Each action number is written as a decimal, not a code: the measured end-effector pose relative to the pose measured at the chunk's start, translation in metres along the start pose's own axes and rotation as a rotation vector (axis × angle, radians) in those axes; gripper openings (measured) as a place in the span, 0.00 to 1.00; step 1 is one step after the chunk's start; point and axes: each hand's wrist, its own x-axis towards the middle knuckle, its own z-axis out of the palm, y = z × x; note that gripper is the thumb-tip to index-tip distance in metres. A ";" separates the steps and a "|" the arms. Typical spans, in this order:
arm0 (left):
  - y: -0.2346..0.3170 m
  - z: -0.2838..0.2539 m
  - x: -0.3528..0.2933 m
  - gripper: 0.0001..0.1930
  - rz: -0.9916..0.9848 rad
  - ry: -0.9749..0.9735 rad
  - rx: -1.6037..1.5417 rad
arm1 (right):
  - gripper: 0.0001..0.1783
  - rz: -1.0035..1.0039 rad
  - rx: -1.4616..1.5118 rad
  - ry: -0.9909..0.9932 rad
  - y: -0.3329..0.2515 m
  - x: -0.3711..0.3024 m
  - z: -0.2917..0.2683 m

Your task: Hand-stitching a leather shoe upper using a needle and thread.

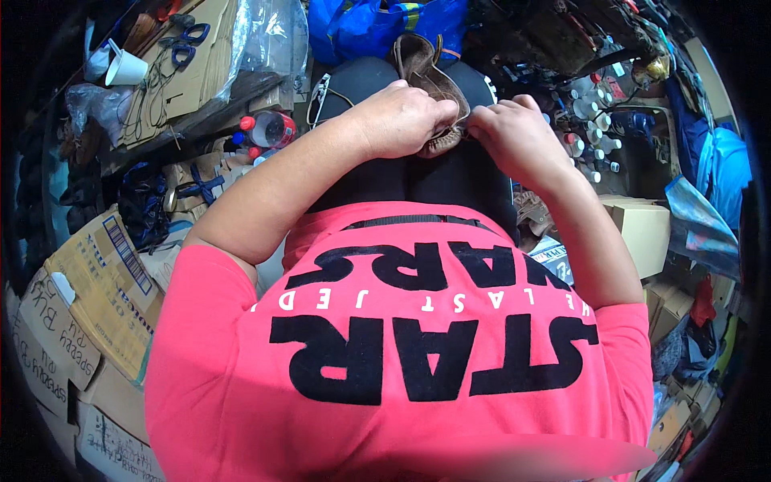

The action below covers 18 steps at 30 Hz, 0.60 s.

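A brown leather moccasin-style shoe (423,71) rests between my thighs, its pale stitched toe toward me and its opening away from me. My left hand (405,120) is closed on the shoe's left side near the toe. On the other side, my right hand (518,136) has its fingers pinched together close to the toe seam. Whatever lies between those fingertips is too small to make out. A thin light strand seems to run along the shoe's edge. My dark trousers (361,177) lie beneath.
Beyond my knees is a blue bag (385,28). Flat cardboard (189,80), black-handled scissors (183,56) and a white cup (126,67) are at the far left, near a red-capped bottle (273,128). Several small bottles (590,112) stand on the right, beyond cardboard boxes (638,233).
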 end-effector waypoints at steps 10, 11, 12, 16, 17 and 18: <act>-0.043 -0.017 -0.062 0.02 -0.049 0.144 0.164 | 0.03 -0.006 0.104 0.053 0.040 -0.033 0.020; -0.059 -0.023 -0.081 0.02 -0.124 0.156 0.183 | 0.03 0.064 0.068 0.041 0.055 -0.046 0.024; -0.072 -0.029 -0.104 0.04 -0.217 0.225 0.086 | 0.02 0.190 0.087 0.047 0.067 -0.063 0.026; -0.073 -0.062 -0.138 0.02 -0.468 0.518 -0.733 | 0.08 0.548 1.219 0.323 0.101 -0.089 0.022; -0.073 -0.072 -0.133 0.03 -0.382 0.599 -0.850 | 0.10 0.525 1.499 0.462 0.099 -0.076 0.022; -0.070 -0.078 -0.121 0.05 -0.203 0.667 -1.064 | 0.10 0.422 1.659 0.537 0.094 -0.063 0.022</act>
